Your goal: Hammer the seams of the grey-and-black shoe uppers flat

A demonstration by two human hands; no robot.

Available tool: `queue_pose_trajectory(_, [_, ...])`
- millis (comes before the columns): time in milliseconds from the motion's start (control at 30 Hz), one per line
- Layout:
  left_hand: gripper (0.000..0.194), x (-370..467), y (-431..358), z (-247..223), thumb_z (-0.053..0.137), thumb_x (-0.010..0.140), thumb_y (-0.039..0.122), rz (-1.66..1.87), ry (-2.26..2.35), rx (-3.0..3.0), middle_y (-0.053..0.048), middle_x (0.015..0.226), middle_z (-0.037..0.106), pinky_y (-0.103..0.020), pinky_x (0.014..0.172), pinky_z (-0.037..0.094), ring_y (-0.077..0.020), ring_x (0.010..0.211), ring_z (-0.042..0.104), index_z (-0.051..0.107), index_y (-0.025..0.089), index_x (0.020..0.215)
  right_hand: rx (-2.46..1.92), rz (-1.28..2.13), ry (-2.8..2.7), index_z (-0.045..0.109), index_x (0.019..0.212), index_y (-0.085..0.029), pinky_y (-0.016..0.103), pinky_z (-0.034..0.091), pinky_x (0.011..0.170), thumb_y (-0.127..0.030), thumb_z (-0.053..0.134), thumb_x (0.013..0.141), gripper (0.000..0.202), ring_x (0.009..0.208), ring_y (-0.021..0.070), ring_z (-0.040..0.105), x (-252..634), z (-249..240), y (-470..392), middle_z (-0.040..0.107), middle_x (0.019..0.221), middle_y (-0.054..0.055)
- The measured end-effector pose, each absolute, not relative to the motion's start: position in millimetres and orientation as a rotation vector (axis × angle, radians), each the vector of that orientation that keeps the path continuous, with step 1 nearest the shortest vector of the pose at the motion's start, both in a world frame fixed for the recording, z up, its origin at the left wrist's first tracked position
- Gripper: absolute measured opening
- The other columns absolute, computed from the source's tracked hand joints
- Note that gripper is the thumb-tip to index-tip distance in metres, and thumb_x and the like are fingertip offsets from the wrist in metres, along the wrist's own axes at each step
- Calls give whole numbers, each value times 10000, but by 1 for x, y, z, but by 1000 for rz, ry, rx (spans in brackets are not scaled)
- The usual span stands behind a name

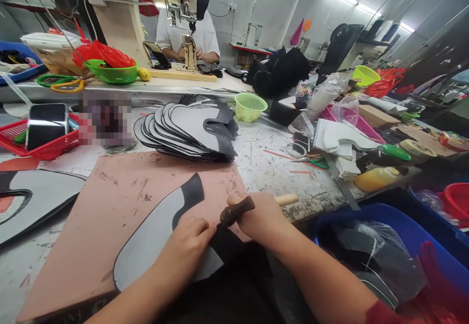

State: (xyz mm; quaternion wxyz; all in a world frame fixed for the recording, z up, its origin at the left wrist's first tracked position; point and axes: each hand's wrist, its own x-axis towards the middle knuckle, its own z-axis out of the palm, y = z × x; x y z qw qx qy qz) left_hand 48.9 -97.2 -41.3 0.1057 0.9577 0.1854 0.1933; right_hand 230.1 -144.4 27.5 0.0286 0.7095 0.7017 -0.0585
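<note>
A curved grey and black cut piece (146,238) lies on the pink board (120,182). My left hand (190,238) presses on it, fingers together near its inner edge. In my right hand (258,216) is a hammer (237,210) with a dark head and a pale wooden handle; the head is just above the piece, beside my left fingertips. Behind the board rises a stack of similar cut pieces (186,128). Another grey piece (44,192) lies at the left.
Farther back are a green basket (251,107), a sewing machine (188,45) and a seated person in white (207,35). A red basket (69,140) holds a phone at left. Scissors (317,162), a bottle (377,178) and a blue bin (399,231) are at right.
</note>
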Motion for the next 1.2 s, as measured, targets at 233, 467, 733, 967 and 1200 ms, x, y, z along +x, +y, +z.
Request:
queue_pose_trajectory(233, [280, 51, -97, -30, 389, 810, 10, 304, 561, 2919, -36, 724, 562, -298, 640, 466, -176, 677, 519, 613, 161, 881, 2043, -248, 2261, 624, 799, -180, 239, 323, 533, -170, 474, 801, 151, 682, 174, 622, 227, 33, -130, 664, 698, 46])
queue_pose_trajectory(467, [305, 44, -91, -28, 349, 808, 60, 266, 639, 2737, -25, 738, 572, -263, 600, 421, -166, 660, 523, 625, 178, 865, 2091, -224, 2227, 621, 864, -185, 241, 359, 554, -170, 480, 798, 156, 717, 193, 632, 227, 27, -132, 676, 777, 55])
queue_pose_trajectory(733, [278, 35, -88, -22, 369, 836, 91, 227, 635, 2727, -17, 743, 593, -267, 622, 380, -155, 682, 549, 624, 202, 841, 2103, -289, 2233, 621, 820, -207, 239, 320, 523, -179, 483, 796, 143, 693, 179, 632, 219, 28, -135, 679, 741, 30])
queue_pose_trajectory(967, [267, 21, -87, -22, 375, 865, 102, 197, 603, 2692, -3, 778, 599, -295, 671, 319, -157, 733, 541, 612, 224, 880, 2029, -272, 2306, 623, 810, -199, 244, 328, 524, -175, 465, 797, 160, 674, 185, 631, 211, 26, -133, 675, 715, 41])
queue_pose_trajectory(1200, [223, 11, -93, -26, 397, 863, 99, 316, 615, 2733, -1, 739, 584, -308, 695, 302, -162, 740, 503, 588, 199, 805, 1946, -265, 2348, 619, 801, -181, 245, 342, 518, -180, 477, 806, 143, 651, 182, 631, 199, 25, -134, 669, 701, 48])
